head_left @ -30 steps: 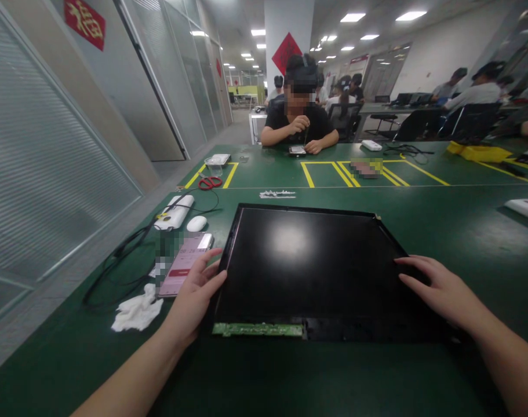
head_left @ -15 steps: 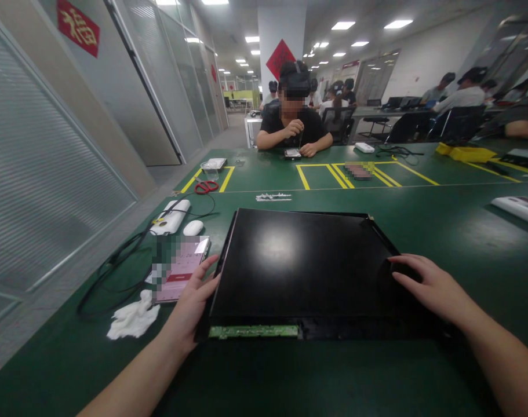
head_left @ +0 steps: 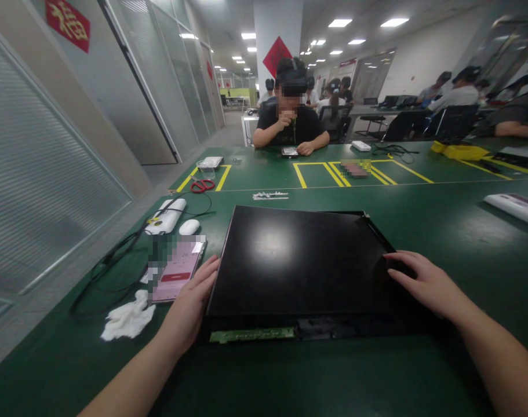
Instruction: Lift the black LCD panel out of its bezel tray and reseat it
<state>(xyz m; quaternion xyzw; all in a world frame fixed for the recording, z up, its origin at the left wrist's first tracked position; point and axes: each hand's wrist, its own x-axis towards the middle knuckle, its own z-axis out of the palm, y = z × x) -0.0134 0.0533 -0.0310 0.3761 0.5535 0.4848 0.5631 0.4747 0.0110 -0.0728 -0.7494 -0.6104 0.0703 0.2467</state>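
A large black display panel (head_left: 298,260) lies on the green table (head_left: 455,231) in front of me, with a green circuit strip (head_left: 251,335) along its near edge. My left hand (head_left: 189,307) grips the panel's left edge near the front corner, fingers pressed against its side. At the right edge, my right hand (head_left: 420,281) holds the panel with fingers laid over the black surface. The near edge looks raised a little off the table.
Left of the panel lie a phone (head_left: 177,269), a crumpled white cloth (head_left: 127,321), a white mouse (head_left: 189,227), a white device (head_left: 166,215) with a black cable (head_left: 102,263), and red scissors (head_left: 201,185). A person (head_left: 290,121) sits opposite. A white object (head_left: 513,207) lies at the right.
The panel's near edge has risen slightly and shifted left. My left hand slid closer against the left edge; my right hand stayed on the right edge.
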